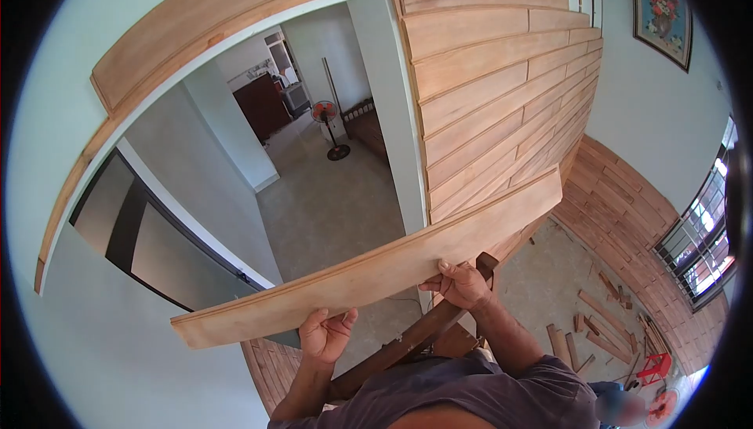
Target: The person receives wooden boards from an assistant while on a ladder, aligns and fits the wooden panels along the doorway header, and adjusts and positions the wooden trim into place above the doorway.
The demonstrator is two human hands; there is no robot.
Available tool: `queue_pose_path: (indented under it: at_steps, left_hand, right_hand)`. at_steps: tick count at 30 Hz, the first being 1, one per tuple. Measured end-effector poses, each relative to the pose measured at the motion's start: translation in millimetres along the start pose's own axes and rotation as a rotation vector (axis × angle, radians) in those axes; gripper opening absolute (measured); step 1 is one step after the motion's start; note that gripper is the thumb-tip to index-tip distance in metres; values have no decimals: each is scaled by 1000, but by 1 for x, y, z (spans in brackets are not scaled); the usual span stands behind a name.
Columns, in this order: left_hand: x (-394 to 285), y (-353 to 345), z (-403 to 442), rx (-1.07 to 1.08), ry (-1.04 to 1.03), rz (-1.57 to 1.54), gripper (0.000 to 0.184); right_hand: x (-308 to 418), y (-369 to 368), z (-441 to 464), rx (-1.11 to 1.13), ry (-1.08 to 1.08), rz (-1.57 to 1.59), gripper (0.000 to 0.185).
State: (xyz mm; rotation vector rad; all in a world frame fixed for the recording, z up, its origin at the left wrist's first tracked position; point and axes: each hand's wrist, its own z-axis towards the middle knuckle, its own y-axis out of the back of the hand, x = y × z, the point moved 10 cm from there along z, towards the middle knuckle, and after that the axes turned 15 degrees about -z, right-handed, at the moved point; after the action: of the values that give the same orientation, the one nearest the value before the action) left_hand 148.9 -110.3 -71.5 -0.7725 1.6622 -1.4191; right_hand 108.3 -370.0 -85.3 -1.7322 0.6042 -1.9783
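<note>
A long pale wooden plank (369, 260) with a grooved edge is held up across the doorway, slanting up to the right. My left hand (325, 336) grips its lower edge left of the middle, thumb and fingers curled at the edge. Further right, my right hand (461, 284) holds the same lower edge, its thumb on the near face. Fingertips behind the plank are hidden. Below and behind my right hand runs a dark wooden beam (423, 335). The plank's right end overlaps the lower part of the wooden wall cladding (486, 92) in view.
A plank strip (235, 13) runs above the doorway frame (380, 52). Through it stand a fan (324, 113) and a dark cabinet (262, 107). Loose wood pieces (600, 323) lie on the floor near a red stool (655, 368). A person (616, 404) is at lower right.
</note>
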Motion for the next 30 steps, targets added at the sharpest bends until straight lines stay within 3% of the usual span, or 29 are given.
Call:
queue_pose_path:
  at_steps: [6, 8, 15, 24, 26, 30]
  left_hand:
    - [0, 9, 1, 43, 71, -41, 36]
    - [-5, 8, 1, -18, -12, 4, 36]
    - [-6, 3, -2, -9, -14, -77, 34]
    - [-18, 6, 1, 96, -111, 83, 37]
    - [-9, -3, -2, 181, -17, 60, 39]
    - [-29, -16, 3, 69, -240, 97, 41]
  right_hand:
    - [-8, 6, 1, -26, -35, -54, 41]
    - [-9, 4, 2, -23, -61, -56, 42]
    - [-14, 1, 4, -35, -145, -150, 44]
    - [-7, 0, -1, -26, -122, -199, 45]
    - [-12, 3, 2, -10, -117, -180, 44]
    - [-11, -7, 15, 83, -195, -196, 41]
